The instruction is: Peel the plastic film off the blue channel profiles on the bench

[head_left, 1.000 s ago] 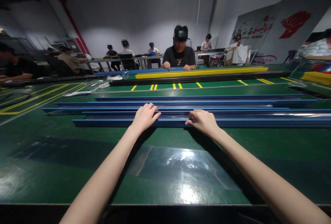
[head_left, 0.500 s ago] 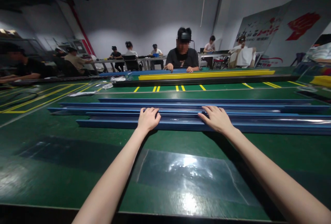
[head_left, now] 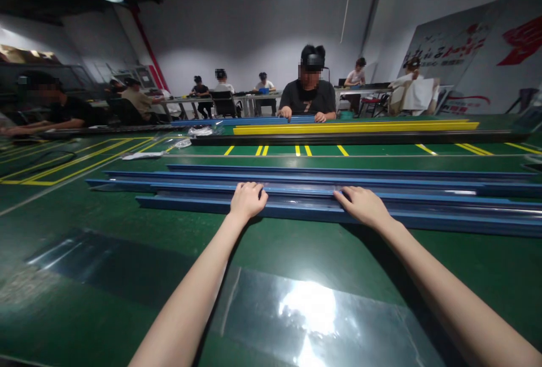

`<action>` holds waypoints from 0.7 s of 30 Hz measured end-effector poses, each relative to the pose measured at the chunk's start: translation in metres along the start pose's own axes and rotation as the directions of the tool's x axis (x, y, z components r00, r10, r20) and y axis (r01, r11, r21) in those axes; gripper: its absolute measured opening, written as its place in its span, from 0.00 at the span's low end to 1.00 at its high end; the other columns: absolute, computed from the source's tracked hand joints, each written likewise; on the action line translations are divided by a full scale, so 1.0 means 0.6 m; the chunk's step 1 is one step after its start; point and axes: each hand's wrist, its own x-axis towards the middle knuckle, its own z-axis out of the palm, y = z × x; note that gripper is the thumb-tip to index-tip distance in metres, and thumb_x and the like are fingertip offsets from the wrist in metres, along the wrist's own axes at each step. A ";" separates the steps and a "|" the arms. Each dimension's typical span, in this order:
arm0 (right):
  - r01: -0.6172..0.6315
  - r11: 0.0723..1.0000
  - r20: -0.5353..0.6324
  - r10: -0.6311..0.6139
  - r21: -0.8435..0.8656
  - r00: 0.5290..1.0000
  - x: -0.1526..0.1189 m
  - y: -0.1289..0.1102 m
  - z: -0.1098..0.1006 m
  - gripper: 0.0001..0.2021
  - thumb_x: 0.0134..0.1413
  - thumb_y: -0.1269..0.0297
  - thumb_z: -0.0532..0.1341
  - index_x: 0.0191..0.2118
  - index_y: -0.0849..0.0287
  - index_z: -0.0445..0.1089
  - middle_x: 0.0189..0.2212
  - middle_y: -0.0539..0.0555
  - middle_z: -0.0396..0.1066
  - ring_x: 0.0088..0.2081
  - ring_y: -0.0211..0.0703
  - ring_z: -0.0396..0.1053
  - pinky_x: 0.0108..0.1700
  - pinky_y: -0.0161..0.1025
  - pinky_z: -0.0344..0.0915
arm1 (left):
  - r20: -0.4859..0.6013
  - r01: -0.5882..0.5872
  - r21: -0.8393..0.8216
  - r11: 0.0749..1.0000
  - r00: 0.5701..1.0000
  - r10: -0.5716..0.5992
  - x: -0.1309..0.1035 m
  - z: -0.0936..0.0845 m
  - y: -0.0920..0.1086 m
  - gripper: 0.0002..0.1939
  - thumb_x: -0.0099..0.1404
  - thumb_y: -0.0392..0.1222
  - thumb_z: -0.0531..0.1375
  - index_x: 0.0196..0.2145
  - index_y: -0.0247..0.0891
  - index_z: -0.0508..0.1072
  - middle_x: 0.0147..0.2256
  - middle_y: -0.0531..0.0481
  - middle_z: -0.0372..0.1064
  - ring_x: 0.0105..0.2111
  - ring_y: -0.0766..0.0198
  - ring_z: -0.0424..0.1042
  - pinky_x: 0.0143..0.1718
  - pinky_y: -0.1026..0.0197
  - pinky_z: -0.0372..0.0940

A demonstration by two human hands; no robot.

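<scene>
Fingers of left hand curled on nearest blue rail; right hand flat, ungripping. Yellow rail far.

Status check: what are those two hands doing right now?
Left hand and right hand both resting on nearest blue rail. More blue rails lying behind. Nothing blocking.

- Blue rails: right ends cut off by the frame edge.
- Left hand and right hand: fingertips hidden over the nearest rail; grip cannot be determined.
- Wall banner: lettering too small to read.
</scene>
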 end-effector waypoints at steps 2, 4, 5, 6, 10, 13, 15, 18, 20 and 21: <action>0.005 1.000 -0.010 -0.005 -0.006 1.000 0.010 0.001 0.003 0.26 0.58 0.50 0.38 0.37 0.61 0.67 0.37 0.59 0.71 0.39 0.45 0.67 0.39 0.38 0.57 | 0.004 0.007 0.008 1.000 1.000 -0.008 0.008 0.004 -0.004 0.18 0.62 0.42 0.44 0.38 0.36 0.72 0.38 0.45 0.71 0.40 0.58 0.67 0.42 0.56 0.56; 0.012 1.000 -0.018 -0.012 -0.009 1.000 0.020 0.001 0.006 0.26 0.58 0.50 0.39 0.37 0.62 0.67 0.37 0.59 0.70 0.39 0.45 0.66 0.40 0.38 0.56 | 0.007 0.013 0.015 1.000 1.000 -0.014 0.015 0.009 -0.008 0.18 0.62 0.41 0.44 0.38 0.36 0.72 0.38 0.45 0.71 0.40 0.58 0.67 0.42 0.56 0.56; 0.016 1.000 -0.021 -0.016 -0.008 1.000 0.025 0.002 0.008 0.25 0.58 0.51 0.39 0.37 0.62 0.67 0.37 0.59 0.70 0.40 0.45 0.66 0.40 0.38 0.56 | 0.006 0.015 0.016 1.000 1.000 -0.015 0.019 0.010 -0.010 0.18 0.62 0.41 0.44 0.38 0.36 0.72 0.38 0.45 0.71 0.40 0.58 0.67 0.42 0.56 0.56; 0.018 1.000 -0.024 -0.018 -0.005 1.000 0.030 0.002 0.010 0.25 0.58 0.51 0.40 0.38 0.62 0.67 0.37 0.59 0.70 0.40 0.45 0.66 0.40 0.38 0.56 | 0.006 0.016 0.017 1.000 1.000 -0.017 0.023 0.013 -0.012 0.18 0.62 0.41 0.44 0.37 0.36 0.72 0.37 0.45 0.71 0.40 0.58 0.67 0.41 0.56 0.56; 0.021 1.000 -0.037 -0.020 0.014 0.999 0.048 -0.001 0.014 0.23 0.57 0.52 0.41 0.38 0.62 0.67 0.37 0.60 0.70 0.40 0.46 0.65 0.40 0.38 0.56 | 0.006 0.019 0.017 1.000 1.000 -0.019 0.036 0.021 -0.024 0.17 0.61 0.41 0.45 0.37 0.36 0.72 0.37 0.45 0.71 0.39 0.58 0.67 0.41 0.57 0.57; 0.014 1.000 -0.039 -0.014 0.006 0.999 0.060 -0.006 0.016 0.23 0.57 0.52 0.41 0.37 0.62 0.67 0.36 0.60 0.70 0.39 0.45 0.65 0.40 0.38 0.56 | 0.012 0.028 0.015 1.000 1.000 -0.028 0.046 0.027 -0.034 0.17 0.61 0.41 0.45 0.37 0.36 0.72 0.37 0.45 0.71 0.39 0.58 0.67 0.41 0.57 0.57; 0.012 1.000 -0.040 -0.012 -0.004 0.999 0.067 -0.008 0.017 0.23 0.57 0.53 0.41 0.37 0.62 0.67 0.35 0.59 0.70 0.38 0.45 0.65 0.39 0.38 0.56 | 0.018 0.035 0.014 0.999 0.999 -0.036 0.052 0.030 -0.040 0.17 0.61 0.41 0.45 0.37 0.37 0.72 0.37 0.45 0.71 0.39 0.58 0.67 0.42 0.57 0.57; 0.009 1.000 -0.040 -0.010 -0.017 0.999 0.077 -0.011 0.018 0.23 0.57 0.53 0.41 0.37 0.62 0.67 0.34 0.59 0.70 0.38 0.45 0.65 0.39 0.38 0.56 | 0.022 0.035 0.016 0.999 0.999 -0.036 0.059 0.034 -0.046 0.17 0.61 0.41 0.45 0.38 0.37 0.72 0.37 0.45 0.71 0.39 0.58 0.67 0.42 0.57 0.57; 0.006 1.000 -0.038 -0.007 -0.025 0.999 0.084 -0.011 0.020 0.23 0.57 0.53 0.41 0.37 0.62 0.67 0.34 0.59 0.70 0.38 0.45 0.65 0.39 0.38 0.56 | 0.024 0.035 0.020 0.999 0.999 -0.036 0.064 0.036 -0.050 0.17 0.61 0.41 0.45 0.38 0.37 0.72 0.37 0.45 0.71 0.39 0.58 0.67 0.42 0.57 0.57; 0.003 1.000 -0.037 -0.004 -0.027 0.999 0.087 -0.012 0.021 0.23 0.57 0.53 0.41 0.37 0.62 0.67 0.34 0.59 0.70 0.38 0.46 0.65 0.39 0.38 0.55 | 0.026 0.034 0.023 0.999 0.999 -0.034 0.067 0.037 -0.052 0.17 0.61 0.41 0.45 0.38 0.37 0.72 0.37 0.45 0.71 0.39 0.58 0.67 0.42 0.57 0.57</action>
